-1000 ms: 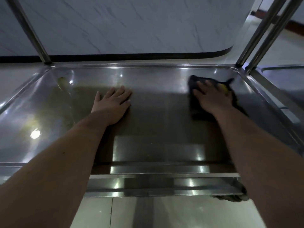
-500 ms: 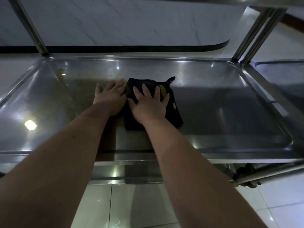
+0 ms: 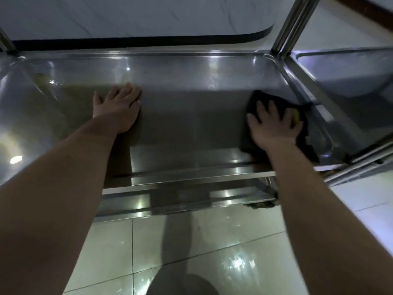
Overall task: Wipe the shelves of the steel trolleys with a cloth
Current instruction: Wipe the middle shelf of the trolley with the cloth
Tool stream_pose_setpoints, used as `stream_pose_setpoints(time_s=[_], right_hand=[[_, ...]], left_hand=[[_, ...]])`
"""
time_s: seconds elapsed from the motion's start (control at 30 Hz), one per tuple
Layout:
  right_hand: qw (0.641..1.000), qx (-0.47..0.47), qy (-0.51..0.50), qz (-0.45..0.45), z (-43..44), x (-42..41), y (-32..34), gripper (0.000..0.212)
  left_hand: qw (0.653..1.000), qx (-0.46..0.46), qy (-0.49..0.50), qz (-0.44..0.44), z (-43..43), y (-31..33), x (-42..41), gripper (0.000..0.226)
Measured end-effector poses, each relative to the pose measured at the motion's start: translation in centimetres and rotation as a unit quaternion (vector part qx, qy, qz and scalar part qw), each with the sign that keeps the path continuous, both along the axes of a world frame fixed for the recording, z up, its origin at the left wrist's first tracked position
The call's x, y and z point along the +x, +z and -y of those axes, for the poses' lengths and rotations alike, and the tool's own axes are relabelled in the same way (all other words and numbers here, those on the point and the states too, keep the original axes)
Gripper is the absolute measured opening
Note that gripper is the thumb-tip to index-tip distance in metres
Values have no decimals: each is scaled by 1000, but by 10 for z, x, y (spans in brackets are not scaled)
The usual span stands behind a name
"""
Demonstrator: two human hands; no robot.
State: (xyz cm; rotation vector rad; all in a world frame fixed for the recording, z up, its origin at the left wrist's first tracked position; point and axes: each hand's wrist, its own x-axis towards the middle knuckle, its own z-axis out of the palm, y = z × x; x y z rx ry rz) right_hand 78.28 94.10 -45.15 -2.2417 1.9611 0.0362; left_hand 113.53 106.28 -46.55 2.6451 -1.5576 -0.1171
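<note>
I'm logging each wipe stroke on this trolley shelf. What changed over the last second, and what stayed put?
The right hand slid the dark cloth from the shelf's right side to the middle beside the left hand, then back to the right end near the rim. It kept pressing flat on the cloth throughout. The left hand stayed flat on the steel shelf, bracing in about the same spot.

A shiny steel trolley shelf (image 3: 191, 116) with a raised rim carries a dark cloth (image 3: 276, 103) near its right edge and a flat left hand (image 3: 119, 109) left of centre, above a tiled floor (image 3: 212, 241).
</note>
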Motion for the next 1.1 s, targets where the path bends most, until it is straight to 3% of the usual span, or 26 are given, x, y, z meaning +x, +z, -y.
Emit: stream_pose_setpoints(time_s=[0.17, 0.33, 0.4, 0.57, 0.7, 0.83, 0.97, 1.1], right_hand=[[977, -3, 213, 10, -102, 133, -8, 60], [955, -7, 292, 49, -111, 119, -9, 59], [969, -22, 245, 34, -82, 80, -8, 59], [1000, 6, 11, 12, -3, -41, 0, 60], [996, 13, -88, 25, -9, -26, 2, 61], [998, -6, 61, 21, -77, 84, -4, 61], [971, 5, 240, 8, -155, 169, -12, 61], [966, 20, 258, 24, -157, 171, -11, 60]], left_hand=[[1000, 4, 7, 6, -3, 0, -3, 52], [1000, -7, -8, 3, -13, 1, -2, 52], [1000, -11, -11, -2, -15, 2, -2, 51], [1000, -7, -11, -11, -15, 2, -6, 51], [1000, -13, -6, -8, -16, 2, -14, 51], [1000, -15, 0, -8, -18, 2, -13, 51], [999, -37, 6, -32, -20, 4, -13, 48], [979, -162, 24, -122, -38, 22, -7, 50]])
